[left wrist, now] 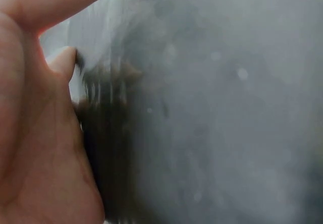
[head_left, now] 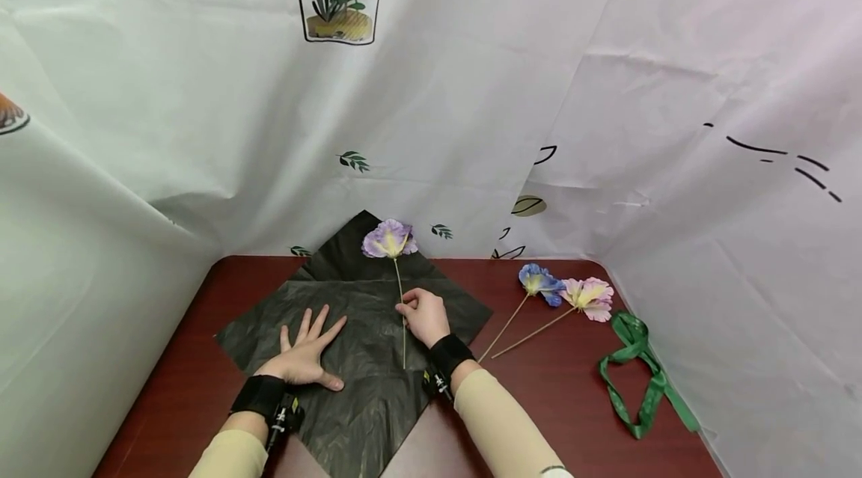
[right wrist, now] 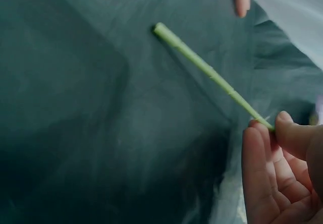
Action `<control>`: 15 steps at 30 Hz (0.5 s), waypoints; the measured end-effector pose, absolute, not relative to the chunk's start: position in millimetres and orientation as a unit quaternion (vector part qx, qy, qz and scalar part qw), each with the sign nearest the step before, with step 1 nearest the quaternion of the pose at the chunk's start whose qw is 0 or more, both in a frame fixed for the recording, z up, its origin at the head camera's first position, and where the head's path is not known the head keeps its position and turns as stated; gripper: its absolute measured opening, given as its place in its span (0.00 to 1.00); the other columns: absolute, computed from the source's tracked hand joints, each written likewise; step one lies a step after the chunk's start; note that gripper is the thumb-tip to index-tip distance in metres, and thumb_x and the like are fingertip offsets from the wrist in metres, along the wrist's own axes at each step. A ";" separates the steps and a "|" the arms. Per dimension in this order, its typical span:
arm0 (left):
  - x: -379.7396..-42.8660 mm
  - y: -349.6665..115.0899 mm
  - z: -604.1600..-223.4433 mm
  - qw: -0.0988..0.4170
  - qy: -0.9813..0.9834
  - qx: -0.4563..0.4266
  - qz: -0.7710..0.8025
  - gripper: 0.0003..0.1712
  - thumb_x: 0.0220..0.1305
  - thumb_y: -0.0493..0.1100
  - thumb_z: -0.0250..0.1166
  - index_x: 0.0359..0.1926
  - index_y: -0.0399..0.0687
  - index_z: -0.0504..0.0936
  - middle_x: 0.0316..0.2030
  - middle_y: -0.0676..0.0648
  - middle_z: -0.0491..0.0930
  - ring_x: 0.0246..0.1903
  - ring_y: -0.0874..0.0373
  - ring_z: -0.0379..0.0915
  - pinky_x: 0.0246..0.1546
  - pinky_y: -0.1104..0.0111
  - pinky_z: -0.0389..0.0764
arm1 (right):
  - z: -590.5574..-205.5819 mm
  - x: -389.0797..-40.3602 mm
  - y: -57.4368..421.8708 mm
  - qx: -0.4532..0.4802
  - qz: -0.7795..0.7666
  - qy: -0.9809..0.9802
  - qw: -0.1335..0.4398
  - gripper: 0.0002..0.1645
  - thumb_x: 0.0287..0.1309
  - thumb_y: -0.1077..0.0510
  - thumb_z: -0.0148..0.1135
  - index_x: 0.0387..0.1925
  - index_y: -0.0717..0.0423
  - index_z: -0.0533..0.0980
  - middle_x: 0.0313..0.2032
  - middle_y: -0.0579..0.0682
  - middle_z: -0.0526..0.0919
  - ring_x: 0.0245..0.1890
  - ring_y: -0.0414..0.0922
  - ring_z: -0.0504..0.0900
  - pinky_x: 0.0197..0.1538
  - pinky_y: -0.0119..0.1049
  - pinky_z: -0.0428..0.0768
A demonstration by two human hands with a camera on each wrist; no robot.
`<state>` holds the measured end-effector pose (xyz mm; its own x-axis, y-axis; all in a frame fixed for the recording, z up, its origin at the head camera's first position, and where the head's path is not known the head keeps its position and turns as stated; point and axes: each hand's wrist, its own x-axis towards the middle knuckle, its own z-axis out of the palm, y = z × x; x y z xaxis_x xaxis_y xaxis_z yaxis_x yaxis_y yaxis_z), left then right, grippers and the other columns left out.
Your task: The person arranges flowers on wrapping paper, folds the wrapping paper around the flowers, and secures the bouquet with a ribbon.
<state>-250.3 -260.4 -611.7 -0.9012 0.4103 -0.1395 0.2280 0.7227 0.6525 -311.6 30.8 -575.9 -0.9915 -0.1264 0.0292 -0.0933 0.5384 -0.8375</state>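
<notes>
A sheet of black wrapping paper (head_left: 364, 418) lies diagonally on the table, its far corner reaching the back curtain. My left hand (head_left: 303, 358) rests on the paper with its fingers spread; in the left wrist view its palm (left wrist: 45, 133) fills the left side. My right hand (head_left: 426, 317) pinches the thin stem of a pale purple artificial flower (head_left: 390, 240) between thumb and fingers. The bloom points to the back, over the paper's upper part. In the right wrist view the green stem (right wrist: 212, 72) sticks out from my right fingertips, its cut end over the paper.
On the right of the dark red table (head_left: 539, 403) lie a blue flower (head_left: 539, 283) and a pink flower (head_left: 589, 298), their stems pointing toward me. A green ribbon (head_left: 649, 392) sits loosely looped at the right edge. White printed curtain (head_left: 458, 111) encloses the table's back and sides.
</notes>
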 end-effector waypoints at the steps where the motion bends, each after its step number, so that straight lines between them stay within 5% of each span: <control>1: -251.5 -260.8 -612.8 0.139 0.919 0.172 0.327 0.79 0.39 0.72 0.85 0.87 0.57 0.52 0.85 0.36 0.28 0.80 0.32 0.08 0.62 0.28 0.07 | -577.5 -312.2 29.3 -0.059 -0.477 0.877 0.020 0.11 0.72 0.60 0.70 0.51 0.62 0.84 0.26 0.44 0.83 0.22 0.39 0.82 0.29 0.36 0.82; 9: -257.7 -261.2 -622.6 0.140 0.928 0.166 0.304 0.82 0.36 0.79 0.81 0.87 0.56 0.52 0.86 0.38 0.28 0.81 0.32 0.09 0.64 0.27 0.10 | -588.4 -313.0 19.0 -0.033 -0.465 0.884 0.023 0.07 0.70 0.58 0.73 0.43 0.59 0.85 0.22 0.44 0.83 0.18 0.39 0.81 0.25 0.35 0.80; 15: -255.3 -262.0 -618.7 0.142 0.924 0.166 0.314 0.81 0.38 0.77 0.82 0.87 0.53 0.54 0.85 0.36 0.28 0.80 0.31 0.09 0.63 0.27 0.08 | -592.1 -313.7 13.7 -0.047 -0.387 0.921 -0.001 0.08 0.67 0.51 0.76 0.37 0.49 0.85 0.25 0.40 0.83 0.22 0.37 0.79 0.30 0.39 0.79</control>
